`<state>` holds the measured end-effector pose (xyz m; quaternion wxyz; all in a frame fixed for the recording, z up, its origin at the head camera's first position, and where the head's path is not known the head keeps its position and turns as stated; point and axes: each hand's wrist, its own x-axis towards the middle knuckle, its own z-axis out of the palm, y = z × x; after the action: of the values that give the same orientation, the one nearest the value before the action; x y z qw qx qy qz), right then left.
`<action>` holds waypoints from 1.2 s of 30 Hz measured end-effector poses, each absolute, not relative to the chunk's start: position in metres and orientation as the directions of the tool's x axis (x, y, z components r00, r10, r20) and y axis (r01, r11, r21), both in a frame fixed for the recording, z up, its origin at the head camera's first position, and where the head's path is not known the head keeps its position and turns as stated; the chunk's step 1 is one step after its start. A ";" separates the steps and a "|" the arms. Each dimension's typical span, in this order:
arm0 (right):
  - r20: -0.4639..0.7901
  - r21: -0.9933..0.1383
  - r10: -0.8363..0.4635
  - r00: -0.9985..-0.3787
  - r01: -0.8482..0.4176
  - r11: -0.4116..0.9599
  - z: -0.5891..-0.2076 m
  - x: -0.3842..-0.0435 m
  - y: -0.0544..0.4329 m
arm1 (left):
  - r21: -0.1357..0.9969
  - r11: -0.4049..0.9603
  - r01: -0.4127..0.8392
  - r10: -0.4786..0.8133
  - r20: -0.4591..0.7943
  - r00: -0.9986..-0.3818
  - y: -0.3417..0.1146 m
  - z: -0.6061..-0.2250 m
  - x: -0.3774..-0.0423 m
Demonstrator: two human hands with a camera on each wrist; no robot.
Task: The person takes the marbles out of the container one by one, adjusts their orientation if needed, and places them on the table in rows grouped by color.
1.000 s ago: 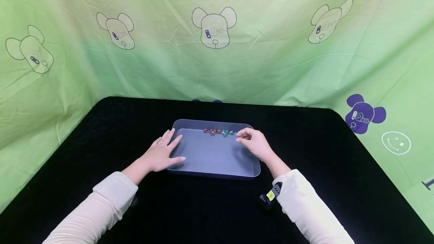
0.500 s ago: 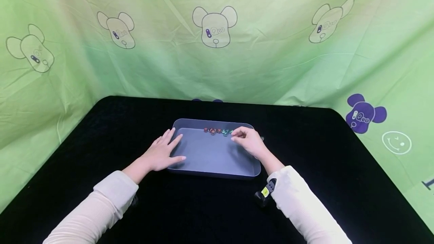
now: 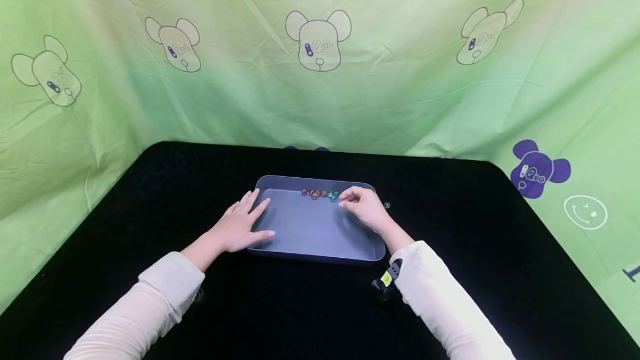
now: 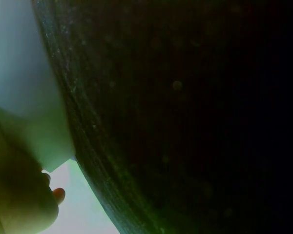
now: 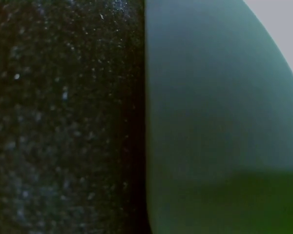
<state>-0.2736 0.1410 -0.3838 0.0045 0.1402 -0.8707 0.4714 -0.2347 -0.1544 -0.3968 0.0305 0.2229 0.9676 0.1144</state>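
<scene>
A shallow grey-blue tray (image 3: 310, 232) lies on the black cloth. Along its far side runs a row of small glassy beads, red ones (image 3: 314, 194) on the left and green ones (image 3: 333, 196) on the right. My left hand (image 3: 236, 231) rests spread over the tray's left rim, fingers straight. My right hand (image 3: 367, 208) reaches in over the right rim. Its thumb and index finger pinch at the right end of the row, where they cover the last green bead. The left wrist view catches part of the left hand (image 4: 24, 200) beside the tray wall.
One more small bead (image 3: 387, 205) lies on the black cloth (image 3: 450, 226) just right of the tray. A green printed curtain (image 3: 320, 104) hangs behind and at both sides of the table. A small black device (image 3: 385, 285) sits under the right sleeve.
My right hand has moved a little left, up to the green beads, covering the end one. The bead beside the tray has come into sight behind it. My left hand has stayed put.
</scene>
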 end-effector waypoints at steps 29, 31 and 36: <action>0.089 -0.830 -0.181 -0.979 -0.173 0.530 -0.392 -0.286 0.136 | 0.244 0.873 0.422 0.437 -0.008 -0.899 -0.154 -0.397 -0.234; 0.095 -0.829 -0.182 -0.979 -0.179 0.529 -0.393 -0.287 0.135 | 0.243 0.875 0.418 0.434 -0.012 -0.901 -0.153 -0.396 -0.234; 0.107 -0.821 -0.187 -0.976 -0.193 0.537 -0.393 -0.288 0.134 | 0.250 0.873 0.419 0.435 -0.008 -0.901 -0.153 -0.397 -0.233</action>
<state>-0.2885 0.1343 -0.3931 0.0033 0.1084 -0.8766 0.4689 -0.2332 -0.1531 -0.3966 0.0319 0.2206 0.9672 0.1221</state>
